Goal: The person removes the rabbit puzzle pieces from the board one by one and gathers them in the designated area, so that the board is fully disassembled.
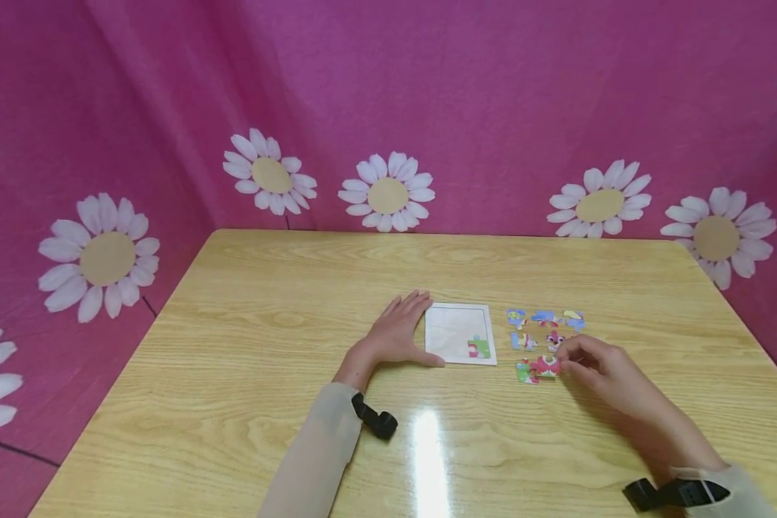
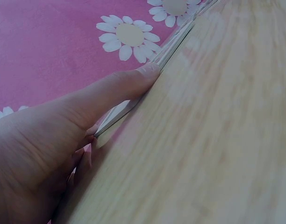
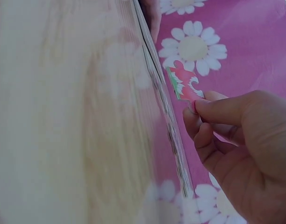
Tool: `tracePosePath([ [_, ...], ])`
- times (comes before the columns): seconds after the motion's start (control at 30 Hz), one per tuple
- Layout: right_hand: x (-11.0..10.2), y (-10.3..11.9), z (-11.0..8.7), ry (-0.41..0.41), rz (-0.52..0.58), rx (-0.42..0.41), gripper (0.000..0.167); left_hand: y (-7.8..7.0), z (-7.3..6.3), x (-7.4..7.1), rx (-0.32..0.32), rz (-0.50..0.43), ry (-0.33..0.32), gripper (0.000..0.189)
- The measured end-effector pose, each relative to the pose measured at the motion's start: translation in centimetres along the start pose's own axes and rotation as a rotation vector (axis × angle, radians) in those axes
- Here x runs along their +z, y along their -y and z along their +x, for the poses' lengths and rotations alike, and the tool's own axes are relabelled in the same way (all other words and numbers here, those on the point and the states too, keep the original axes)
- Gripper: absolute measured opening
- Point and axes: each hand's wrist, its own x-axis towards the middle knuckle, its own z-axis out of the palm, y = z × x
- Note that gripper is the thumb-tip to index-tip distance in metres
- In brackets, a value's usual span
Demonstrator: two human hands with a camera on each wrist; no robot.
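Observation:
A square white puzzle tray (image 1: pixel 450 324) lies on the table with one green-and-pink puzzle piece (image 1: pixel 482 348) in its near right corner. My left hand (image 1: pixel 398 331) is spread along the tray's left side, thumb at the near edge and straight fingers by the far left corner. In the left wrist view the thumb (image 2: pixel 119 86) rests against the tray's rim. Thumb and fingertips of my right hand (image 1: pixel 605 370) pinch a pink, white and green puzzle piece (image 3: pixel 184 81). In the right wrist view that piece stands tilted up, its lower end hidden by the fingertips.
Right of the tray, several loose puzzle pieces lie in rough rows, among them a blue one (image 1: pixel 547 317) and one with an animal face (image 1: pixel 555 340). A wooden table (image 1: pixel 285 309) carries everything. Behind it hangs a pink cloth (image 1: pixel 479 108) with white daisies.

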Motion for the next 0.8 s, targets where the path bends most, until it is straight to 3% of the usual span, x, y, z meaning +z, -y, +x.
tracePosePath([
  [0.43,-1.6,-1.2,-1.7,0.025,0.022,0.046,0.025,0.0,-0.1,0.0,0.001,0.006,0.003,0.116],
  [0.63,-1.7,-1.2,-1.8,0.043,0.006,0.090,0.024,-0.1,-0.2,0.0,-0.003,0.003,0.006,0.116],
  [0.8,-1.7,-1.2,-1.8,0.049,0.009,0.076,0.023,0.0,-0.1,0.0,-0.004,0.008,0.005,0.116],
])
